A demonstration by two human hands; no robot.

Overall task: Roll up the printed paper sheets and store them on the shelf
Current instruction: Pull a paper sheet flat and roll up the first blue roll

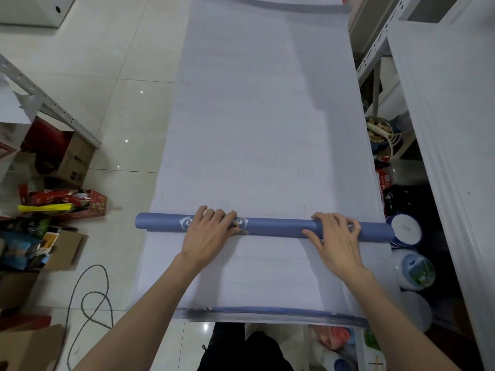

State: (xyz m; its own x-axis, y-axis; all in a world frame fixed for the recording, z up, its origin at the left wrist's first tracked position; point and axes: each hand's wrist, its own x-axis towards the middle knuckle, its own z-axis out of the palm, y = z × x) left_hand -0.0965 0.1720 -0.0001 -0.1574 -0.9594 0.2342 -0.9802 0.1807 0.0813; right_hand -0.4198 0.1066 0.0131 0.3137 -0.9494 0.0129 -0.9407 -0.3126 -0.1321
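A long printed paper sheet [257, 108] lies face down on the tiled floor, its white back up, running away from me. A blue roll [276, 226] of rolled-up paper lies across it near me, with a white swirl pattern showing. My left hand [209, 231] rests on top of the roll left of its middle, fingers curved over it. My right hand [336, 236] lies on the roll's right part, fingers spread over it. Another sheet edge with a blue printed border [267, 311] lies close to my legs.
A grey metal shelf frame [51, 100] and cardboard boxes with packets [64, 204] stand at the left. A grey cable [93, 295] loops on the floor. At the right are white shelving [439, 103], white tubs [407, 228] and a bowl [380, 129].
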